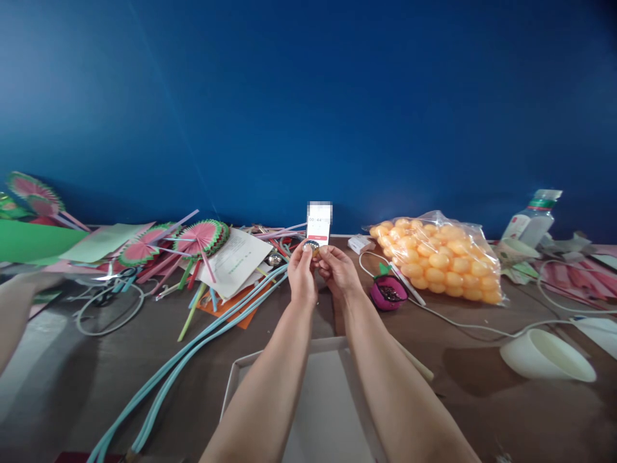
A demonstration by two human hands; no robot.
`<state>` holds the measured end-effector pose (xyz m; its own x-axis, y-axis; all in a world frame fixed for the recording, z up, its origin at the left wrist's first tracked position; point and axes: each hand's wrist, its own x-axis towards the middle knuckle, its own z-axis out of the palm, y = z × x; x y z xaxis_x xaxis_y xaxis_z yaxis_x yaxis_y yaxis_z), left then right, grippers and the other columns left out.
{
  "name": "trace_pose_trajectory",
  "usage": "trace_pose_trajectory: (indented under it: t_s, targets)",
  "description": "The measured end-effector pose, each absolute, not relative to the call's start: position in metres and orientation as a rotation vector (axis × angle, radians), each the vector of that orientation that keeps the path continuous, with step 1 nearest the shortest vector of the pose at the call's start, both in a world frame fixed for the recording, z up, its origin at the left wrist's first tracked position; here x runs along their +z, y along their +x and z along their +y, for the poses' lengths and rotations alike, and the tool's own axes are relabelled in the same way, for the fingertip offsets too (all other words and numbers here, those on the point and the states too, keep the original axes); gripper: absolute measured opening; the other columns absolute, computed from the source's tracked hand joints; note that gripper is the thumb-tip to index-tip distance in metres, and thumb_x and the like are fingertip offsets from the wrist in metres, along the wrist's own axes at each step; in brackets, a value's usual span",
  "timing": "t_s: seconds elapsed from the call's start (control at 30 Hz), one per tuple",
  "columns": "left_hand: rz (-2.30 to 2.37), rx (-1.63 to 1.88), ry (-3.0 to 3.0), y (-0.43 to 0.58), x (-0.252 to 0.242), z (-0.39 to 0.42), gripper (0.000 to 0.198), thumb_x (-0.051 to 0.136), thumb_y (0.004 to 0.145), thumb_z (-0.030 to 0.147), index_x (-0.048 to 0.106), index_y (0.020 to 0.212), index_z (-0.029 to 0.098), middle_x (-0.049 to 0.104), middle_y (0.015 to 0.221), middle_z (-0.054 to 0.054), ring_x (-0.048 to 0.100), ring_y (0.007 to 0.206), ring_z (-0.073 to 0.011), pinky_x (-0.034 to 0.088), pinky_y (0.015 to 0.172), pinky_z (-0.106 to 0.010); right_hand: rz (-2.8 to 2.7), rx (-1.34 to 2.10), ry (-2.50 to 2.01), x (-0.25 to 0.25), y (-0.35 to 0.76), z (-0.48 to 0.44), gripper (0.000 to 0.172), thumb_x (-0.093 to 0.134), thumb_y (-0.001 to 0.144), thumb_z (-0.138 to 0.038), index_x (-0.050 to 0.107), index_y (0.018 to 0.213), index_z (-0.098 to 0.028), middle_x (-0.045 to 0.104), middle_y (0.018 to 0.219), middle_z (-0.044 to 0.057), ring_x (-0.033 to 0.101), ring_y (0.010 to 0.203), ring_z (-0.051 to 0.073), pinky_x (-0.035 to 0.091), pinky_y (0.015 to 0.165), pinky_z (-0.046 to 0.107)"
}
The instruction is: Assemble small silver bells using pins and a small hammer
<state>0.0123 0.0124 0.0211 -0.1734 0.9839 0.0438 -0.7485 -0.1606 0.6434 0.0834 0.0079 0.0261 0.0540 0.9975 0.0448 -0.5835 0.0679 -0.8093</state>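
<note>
Both my hands meet over the middle of the table, above the far end of a shallow white box (321,392). My left hand (303,267) is closed, with its thumb on a small shiny silver round thing (311,245). The fingers of my right hand (336,265) are pinched together at the right side of the same round thing. Right behind the fingertips stands a phone (319,222) with a timer on its lit screen; its lower edge is hidden. Left of my hands, a similar silver ball (274,259) lies among papers and strips.
Pink and green paper fans (201,244), papers and pale blue tubes (193,347) spread to the left. Another person's hand (29,289) is at far left. Rightward are a purple bowl (388,294), a bag of orange balls (438,260), a white cup (547,357), a cable and a bottle (530,218).
</note>
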Motion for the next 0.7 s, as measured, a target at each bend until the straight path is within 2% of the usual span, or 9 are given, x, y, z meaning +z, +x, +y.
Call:
trace_pose_trajectory:
  t_s: [0.27,0.53,0.7]
  targets:
    - [0.599,1.706,0.561,0.0118,0.0158,0.0149,0.042,0.076,0.07,0.037,0.07,0.106,0.015,0.069,0.082,-0.004,0.057,0.062,-0.0093,0.043,0.058,-0.021,-0.799,1.31,-0.783,0.0241,0.0825,0.009,0.035,0.083,0.058,-0.042,0.061,0.07,-0.017,0.056,0.057,-0.003,0.038,0.046,0.004,0.024,0.039,0.015]
    - [0.61,1.708,0.628,0.0112,0.0144,0.0148,0.04,0.074,0.072,0.04,0.07,0.104,0.016,0.069,0.085,-0.004,0.058,0.066,-0.0103,0.044,0.06,-0.022,-0.781,1.314,-0.754,0.0246,0.0826,0.0094,0.034,0.084,0.058,-0.039,0.061,0.068,-0.017,0.049,0.05,-0.006,0.038,0.046,0.004,0.026,0.04,0.015]
    - [0.604,1.72,0.647,0.0113,0.0131,0.0159,0.038,0.074,0.072,0.041,0.07,0.102,0.017,0.069,0.087,-0.005,0.059,0.068,-0.0107,0.045,0.062,-0.022,-0.786,1.308,-0.755,0.025,0.0823,0.0092,0.033,0.083,0.059,-0.04,0.061,0.069,-0.017,0.053,0.054,-0.005,0.038,0.046,0.004,0.029,0.041,0.016]
